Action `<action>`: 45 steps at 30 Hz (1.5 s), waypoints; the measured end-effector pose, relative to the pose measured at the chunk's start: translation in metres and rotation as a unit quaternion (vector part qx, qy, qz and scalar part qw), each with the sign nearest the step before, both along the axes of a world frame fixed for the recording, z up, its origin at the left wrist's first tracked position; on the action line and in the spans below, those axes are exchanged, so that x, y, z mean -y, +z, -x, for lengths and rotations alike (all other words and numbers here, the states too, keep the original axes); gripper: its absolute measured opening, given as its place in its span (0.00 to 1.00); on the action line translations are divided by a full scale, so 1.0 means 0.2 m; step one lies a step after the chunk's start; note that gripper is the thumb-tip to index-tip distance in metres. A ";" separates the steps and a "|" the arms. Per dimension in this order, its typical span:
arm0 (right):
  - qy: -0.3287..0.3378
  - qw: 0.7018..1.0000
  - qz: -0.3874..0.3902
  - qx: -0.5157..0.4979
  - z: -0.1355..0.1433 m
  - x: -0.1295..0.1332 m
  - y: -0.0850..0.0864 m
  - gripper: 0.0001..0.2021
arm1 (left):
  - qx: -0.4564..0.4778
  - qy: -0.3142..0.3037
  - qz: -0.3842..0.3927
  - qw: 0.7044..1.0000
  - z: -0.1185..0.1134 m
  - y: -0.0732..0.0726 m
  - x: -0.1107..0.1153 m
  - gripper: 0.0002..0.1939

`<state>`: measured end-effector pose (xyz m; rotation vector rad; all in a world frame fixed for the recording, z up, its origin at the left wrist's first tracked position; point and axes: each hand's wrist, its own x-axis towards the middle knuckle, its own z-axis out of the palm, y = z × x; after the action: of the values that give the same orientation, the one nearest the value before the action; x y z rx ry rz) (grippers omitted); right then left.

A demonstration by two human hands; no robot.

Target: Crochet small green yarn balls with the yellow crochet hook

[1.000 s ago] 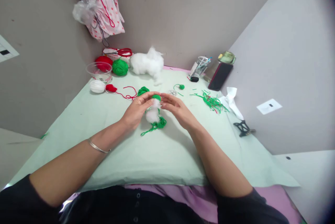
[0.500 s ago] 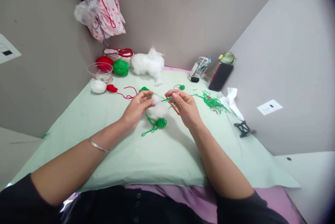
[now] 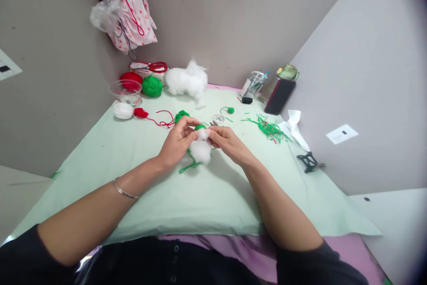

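My left hand (image 3: 176,142) is closed on a small green crocheted piece (image 3: 200,127), held above the middle of the table. A tuft of white fibre stuffing (image 3: 202,134) shows at the piece's near side. My right hand (image 3: 228,141) pinches that tuft, its fingertips almost meeting those of the left. Just below lies a looser clump of stuffing (image 3: 200,151), partly covering green yarn (image 3: 188,167). Dark pointed blades (image 3: 212,123) and a small clear round case (image 3: 218,119) peek out beyond my right fingers.
Green yarn scraps (image 3: 270,129) lie to the right, near a phone (image 3: 280,97) and a clear cup (image 3: 256,82). At the back sit a big heap of stuffing (image 3: 187,79), a green ball (image 3: 152,86), red-handled scissors (image 3: 156,67) and a plastic tub (image 3: 125,94). A dotted bag (image 3: 143,14) hangs above.
My right hand has let the green strand out of its fingers and moved down and slightly left to pinch the stuffing. The green piece now shows between both hands.
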<state>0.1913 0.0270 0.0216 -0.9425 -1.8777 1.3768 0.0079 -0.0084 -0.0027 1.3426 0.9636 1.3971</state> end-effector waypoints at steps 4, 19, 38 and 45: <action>-0.007 1.000 -0.009 0.019 0.00 0.01 0.01 0.23 | 0.001 -0.005 0.000 1.000 0.01 0.01 0.00 0.08; -0.105 0.976 -0.159 0.110 0.05 0.07 0.02 0.10 | -0.011 0.008 0.014 1.000 0.03 0.01 -0.04 0.14; -0.135 0.980 -0.119 0.079 0.07 0.06 0.03 0.10 | -0.009 0.017 -0.046 0.999 0.02 -0.02 -0.03 0.15; -0.075 0.983 -0.151 0.077 0.11 0.12 0.05 0.08 | -0.013 0.072 -0.039 0.997 0.01 -0.02 -0.06 0.14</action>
<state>0.1690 0.0030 0.0320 -1.0324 -2.0132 0.9201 0.0056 0.0033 -0.0071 1.3736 1.0504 1.5423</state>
